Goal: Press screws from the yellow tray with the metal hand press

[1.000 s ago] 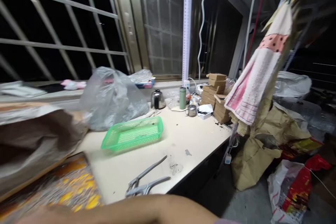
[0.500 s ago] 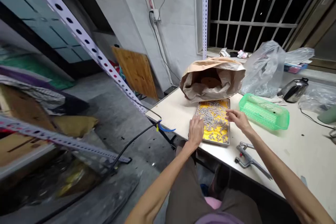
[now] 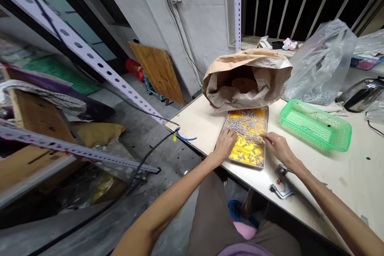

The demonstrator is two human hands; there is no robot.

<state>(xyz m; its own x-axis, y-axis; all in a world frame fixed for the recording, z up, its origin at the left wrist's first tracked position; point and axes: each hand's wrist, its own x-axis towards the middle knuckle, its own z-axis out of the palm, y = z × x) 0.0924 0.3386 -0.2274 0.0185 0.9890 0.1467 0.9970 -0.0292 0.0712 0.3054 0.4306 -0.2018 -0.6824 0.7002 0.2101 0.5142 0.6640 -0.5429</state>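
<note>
Beside the left hand, the small metal pieces had a silvery sheen. Beyond both hands, the bag was matt, creased paper. Past the right hand, the basket was glossy perforated plastic; nearer the body, the clamp was bare metal.

Large gaping brown paper bag walls off the far end of the shallow yellow-floored rectangular tray; near end reachable between left hand and right hand. I see a narrow bare strip of cream tabletop between tray and translucent green plastic basket, near part taken by the right hand. Grey metal hand tool hinders low passes beside the right forearm.
</note>
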